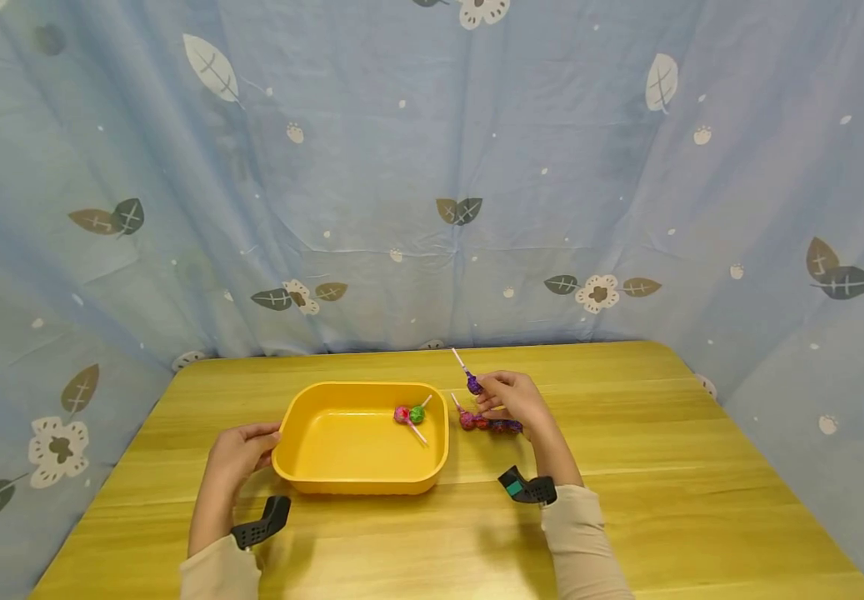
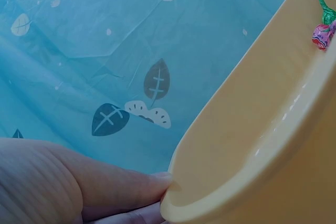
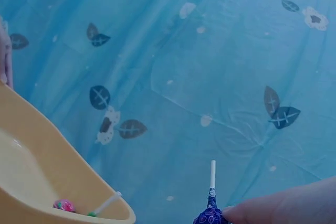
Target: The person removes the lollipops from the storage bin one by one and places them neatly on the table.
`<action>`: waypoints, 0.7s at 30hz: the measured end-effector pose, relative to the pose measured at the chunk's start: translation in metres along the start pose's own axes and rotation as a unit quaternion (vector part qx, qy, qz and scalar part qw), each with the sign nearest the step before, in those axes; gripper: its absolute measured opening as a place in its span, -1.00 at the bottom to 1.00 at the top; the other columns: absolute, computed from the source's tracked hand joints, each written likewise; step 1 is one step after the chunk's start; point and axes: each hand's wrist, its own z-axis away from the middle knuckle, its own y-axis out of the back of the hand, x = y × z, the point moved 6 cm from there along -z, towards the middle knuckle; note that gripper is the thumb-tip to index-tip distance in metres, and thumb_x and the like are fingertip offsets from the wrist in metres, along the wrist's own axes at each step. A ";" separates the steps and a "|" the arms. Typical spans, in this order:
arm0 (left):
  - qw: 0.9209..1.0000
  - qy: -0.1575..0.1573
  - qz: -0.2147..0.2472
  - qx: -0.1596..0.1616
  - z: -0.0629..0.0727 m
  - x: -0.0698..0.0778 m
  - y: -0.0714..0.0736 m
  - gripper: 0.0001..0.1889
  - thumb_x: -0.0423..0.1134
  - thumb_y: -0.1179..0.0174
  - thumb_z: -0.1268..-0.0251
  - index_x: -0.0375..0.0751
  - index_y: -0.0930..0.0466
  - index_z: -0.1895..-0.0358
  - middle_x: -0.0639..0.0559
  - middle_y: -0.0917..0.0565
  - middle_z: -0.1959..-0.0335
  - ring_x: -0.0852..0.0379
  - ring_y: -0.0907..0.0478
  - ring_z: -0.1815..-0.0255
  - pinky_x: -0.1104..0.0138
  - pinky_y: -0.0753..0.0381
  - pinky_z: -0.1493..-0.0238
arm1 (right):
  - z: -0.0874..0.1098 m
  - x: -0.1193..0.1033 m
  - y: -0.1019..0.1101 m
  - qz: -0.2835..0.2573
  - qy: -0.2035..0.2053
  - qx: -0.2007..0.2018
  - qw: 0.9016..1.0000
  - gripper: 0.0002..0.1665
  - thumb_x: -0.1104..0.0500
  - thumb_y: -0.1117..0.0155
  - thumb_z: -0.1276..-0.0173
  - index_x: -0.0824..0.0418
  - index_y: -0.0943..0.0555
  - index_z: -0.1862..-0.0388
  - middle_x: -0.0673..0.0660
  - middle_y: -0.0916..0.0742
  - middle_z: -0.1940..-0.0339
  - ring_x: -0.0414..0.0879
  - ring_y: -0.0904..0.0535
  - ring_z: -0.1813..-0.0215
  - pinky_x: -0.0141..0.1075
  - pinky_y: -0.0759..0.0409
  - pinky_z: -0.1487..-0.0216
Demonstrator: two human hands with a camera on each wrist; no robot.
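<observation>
You hold a purple lollipop (image 1: 474, 385)

Your right hand (image 1: 516, 400) pinches its round top, stick up, near a row of lollipops (image 1: 482, 422). Your left hand (image 1: 237, 452) pinches the yellow box (image 1: 360, 486); two lollipops (image 1: 402, 414) lie inside

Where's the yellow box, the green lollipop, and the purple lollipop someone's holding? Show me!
Yellow box (image 1: 342, 446): head view, on its bare inside floor.
Green lollipop (image 1: 417, 414): head view, on its round candy end.
Held purple lollipop (image 3: 209, 217): right wrist view, on its wrapped candy end.
</observation>
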 end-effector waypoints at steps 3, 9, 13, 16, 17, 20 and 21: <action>1.000 0.002 -0.001 0.002 0.000 0.000 0.000 -0.56 -0.26 -0.10 -0.42 -0.55 -0.46 -0.20 -0.40 -0.54 -0.11 0.14 -0.62 0.24 0.30 -0.67 0.23 | 0.000 0.001 0.005 -0.001 -0.004 0.006 1.000 -0.63 0.12 -0.15 -0.47 0.42 -0.59 -0.01 0.22 -0.70 0.37 0.05 -0.68 0.31 -0.18 -0.69 0.25; 1.000 0.007 0.001 0.006 0.001 0.000 0.000 -0.58 -0.28 -0.10 -0.42 -0.55 -0.47 -0.19 -0.38 -0.56 -0.08 0.17 -0.61 0.29 0.31 -0.67 0.25 | -0.001 0.003 0.016 -0.002 -0.001 0.015 1.000 -0.63 0.13 -0.13 -0.48 0.44 -0.57 -0.02 0.19 -0.68 0.40 0.00 -0.68 0.33 -0.19 -0.69 0.23; 1.000 0.011 0.004 0.006 0.001 -0.001 0.000 -0.58 -0.29 -0.10 -0.42 -0.55 -0.47 -0.20 -0.38 -0.56 -0.09 0.18 -0.61 0.29 0.32 -0.67 0.26 | 0.000 0.006 0.027 -0.012 -0.006 0.018 1.000 -0.60 0.13 -0.11 -0.49 0.46 -0.55 -0.06 0.19 -0.68 0.39 0.02 -0.67 0.31 -0.09 -0.67 0.13; 1.000 0.012 0.002 0.006 0.001 -0.001 0.000 -0.59 -0.30 -0.09 -0.42 -0.55 -0.46 -0.20 -0.38 -0.55 -0.09 0.18 -0.61 0.29 0.32 -0.67 0.25 | 0.000 0.008 0.035 -0.019 -0.015 0.024 0.999 -0.58 0.12 -0.11 -0.50 0.47 -0.53 -0.08 0.19 -0.69 0.39 0.03 -0.68 0.30 -0.02 -0.63 0.05; 1.000 0.011 0.002 0.005 0.001 -0.001 0.001 -0.58 -0.29 -0.09 -0.42 -0.55 -0.46 -0.20 -0.38 -0.55 -0.08 0.18 -0.61 0.30 0.32 -0.67 0.25 | 0.000 0.009 0.038 -0.019 -0.016 0.026 0.999 -0.57 0.11 -0.10 -0.50 0.47 -0.53 -0.09 0.18 -0.69 0.39 0.02 -0.68 0.30 -0.02 -0.62 0.04; 1.000 0.011 0.000 0.002 0.001 0.000 0.001 -0.58 -0.28 -0.09 -0.42 -0.56 -0.45 -0.20 -0.39 -0.55 -0.08 0.16 -0.62 0.30 0.30 -0.67 0.24 | 0.001 0.009 0.045 -0.013 -0.017 0.032 0.999 -0.55 0.09 -0.09 -0.51 0.47 -0.52 -0.10 0.18 -0.69 0.39 0.01 -0.69 0.29 -0.02 -0.62 0.03; 1.000 0.011 -0.001 0.002 0.000 0.000 0.001 -0.57 -0.28 -0.09 -0.42 -0.56 -0.45 -0.20 -0.39 -0.55 -0.08 0.16 -0.62 0.30 0.30 -0.67 0.24 | 0.001 0.009 0.047 -0.009 -0.015 0.033 0.999 -0.54 0.09 -0.08 -0.51 0.47 -0.52 -0.11 0.17 -0.69 0.39 0.02 -0.69 0.29 -0.03 -0.62 0.03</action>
